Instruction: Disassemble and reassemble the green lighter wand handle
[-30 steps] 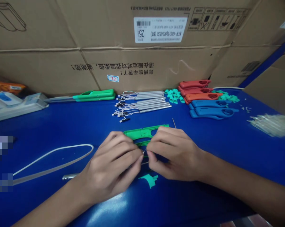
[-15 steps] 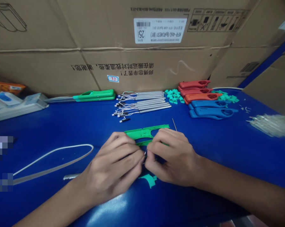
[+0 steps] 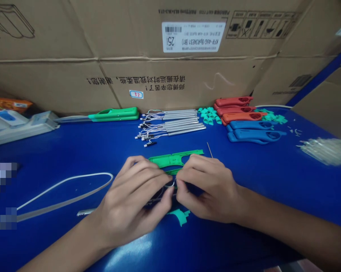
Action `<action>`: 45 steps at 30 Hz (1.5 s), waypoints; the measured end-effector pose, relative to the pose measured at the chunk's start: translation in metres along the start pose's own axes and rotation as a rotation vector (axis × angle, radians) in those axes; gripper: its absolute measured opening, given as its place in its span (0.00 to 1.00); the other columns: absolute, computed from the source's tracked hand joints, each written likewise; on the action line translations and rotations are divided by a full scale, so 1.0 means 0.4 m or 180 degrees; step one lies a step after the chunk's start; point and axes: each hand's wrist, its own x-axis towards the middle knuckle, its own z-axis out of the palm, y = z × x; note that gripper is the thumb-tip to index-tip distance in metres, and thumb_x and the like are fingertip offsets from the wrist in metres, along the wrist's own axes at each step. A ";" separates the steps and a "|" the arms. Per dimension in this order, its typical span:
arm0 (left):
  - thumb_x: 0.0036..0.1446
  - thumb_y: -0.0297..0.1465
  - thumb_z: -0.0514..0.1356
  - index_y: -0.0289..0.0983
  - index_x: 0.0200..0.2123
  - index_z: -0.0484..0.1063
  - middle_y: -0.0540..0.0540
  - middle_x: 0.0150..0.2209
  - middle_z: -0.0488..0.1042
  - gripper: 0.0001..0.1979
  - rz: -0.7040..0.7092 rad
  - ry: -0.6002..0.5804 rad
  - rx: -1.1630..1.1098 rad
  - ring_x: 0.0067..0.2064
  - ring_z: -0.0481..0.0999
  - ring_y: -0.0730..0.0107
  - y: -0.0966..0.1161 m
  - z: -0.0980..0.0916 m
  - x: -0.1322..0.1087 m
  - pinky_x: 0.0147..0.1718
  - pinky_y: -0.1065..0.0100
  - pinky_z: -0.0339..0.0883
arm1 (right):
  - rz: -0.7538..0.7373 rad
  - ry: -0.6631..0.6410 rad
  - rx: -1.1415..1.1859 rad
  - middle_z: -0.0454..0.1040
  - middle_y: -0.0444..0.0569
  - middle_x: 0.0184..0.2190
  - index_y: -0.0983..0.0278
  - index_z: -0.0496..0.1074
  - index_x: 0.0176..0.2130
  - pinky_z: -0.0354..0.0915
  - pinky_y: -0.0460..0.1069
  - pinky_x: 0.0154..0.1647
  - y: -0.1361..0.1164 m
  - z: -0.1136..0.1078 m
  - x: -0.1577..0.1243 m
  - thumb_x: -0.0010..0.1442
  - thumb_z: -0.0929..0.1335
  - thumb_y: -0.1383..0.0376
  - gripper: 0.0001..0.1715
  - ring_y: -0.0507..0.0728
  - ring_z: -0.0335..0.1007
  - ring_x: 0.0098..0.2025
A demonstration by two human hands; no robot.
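Two green plastic casing pieces lie beyond my fingers: a half shell (image 3: 170,160) and, partly hidden, a narrower piece (image 3: 173,172). My right hand (image 3: 207,190) is closed, thumb and fingertips pinching a thin white wire (image 3: 174,183). Facing it, my left hand (image 3: 136,194) has its thumb apart from its fingers, and thin wires show in the gap. Below the fingertips lies a curved teal piece (image 3: 182,217). A silver tube end (image 3: 85,212) pokes out from behind my left wrist. Behind my right hand a thin metal rod (image 3: 209,150) sticks up.
Silver rods with wires (image 3: 184,124) lie in a row farther back. Beside them are small teal caps (image 3: 210,116), red handles (image 3: 234,101) and blue handles (image 3: 256,135). Pale thin sticks (image 3: 326,151) lie right, a white cable (image 3: 74,176) left. A cardboard box (image 3: 125,34) walls the back.
My left thumb has moved down, away from the fingers, opening a gap where wires now show. My right hand keeps its pinch in nearly the same place.
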 end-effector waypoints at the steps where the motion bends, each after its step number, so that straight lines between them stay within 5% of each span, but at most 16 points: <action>1: 0.54 0.20 0.65 0.34 0.38 0.73 0.46 0.33 0.79 0.09 0.0001 0.0012 0.0003 0.35 0.76 0.66 0.001 0.000 0.000 0.41 0.56 0.70 | -0.0027 0.0011 -0.0042 0.68 0.44 0.22 0.66 0.72 0.26 0.59 0.47 0.28 0.000 -0.001 0.000 0.57 0.64 0.74 0.11 0.50 0.59 0.26; 23: 0.55 0.16 0.64 0.29 0.39 0.74 0.43 0.34 0.78 0.09 0.0143 -0.0014 -0.0164 0.35 0.74 0.68 -0.002 0.009 0.000 0.39 0.58 0.70 | -0.0205 0.0043 -0.0377 0.71 0.46 0.23 0.69 0.74 0.26 0.63 0.49 0.30 -0.007 0.004 0.002 0.57 0.66 0.74 0.09 0.52 0.63 0.27; 34: 0.57 0.16 0.62 0.31 0.36 0.72 0.45 0.29 0.73 0.06 -0.0035 -0.0135 -0.0384 0.32 0.70 0.69 0.002 0.013 -0.003 0.35 0.60 0.67 | -0.1295 0.0011 -0.0840 0.72 0.49 0.23 0.71 0.76 0.32 0.61 0.51 0.26 0.017 -0.006 0.000 0.61 0.66 0.72 0.09 0.55 0.61 0.26; 37: 0.57 0.16 0.61 0.30 0.38 0.72 0.45 0.30 0.75 0.07 -0.0133 -0.0102 -0.0400 0.33 0.72 0.69 0.001 0.014 -0.006 0.36 0.59 0.67 | -0.0866 0.0041 -0.0412 0.73 0.49 0.24 0.69 0.75 0.30 0.64 0.50 0.29 0.014 -0.005 0.005 0.59 0.66 0.73 0.07 0.54 0.62 0.27; 45: 0.56 0.16 0.63 0.30 0.42 0.73 0.41 0.36 0.77 0.11 0.0144 -0.0109 0.0060 0.37 0.74 0.64 -0.009 0.000 -0.013 0.39 0.57 0.68 | 0.1692 -0.0562 0.1641 0.69 0.43 0.24 0.67 0.72 0.28 0.60 0.44 0.23 -0.019 -0.032 0.039 0.51 0.66 0.73 0.04 0.48 0.62 0.23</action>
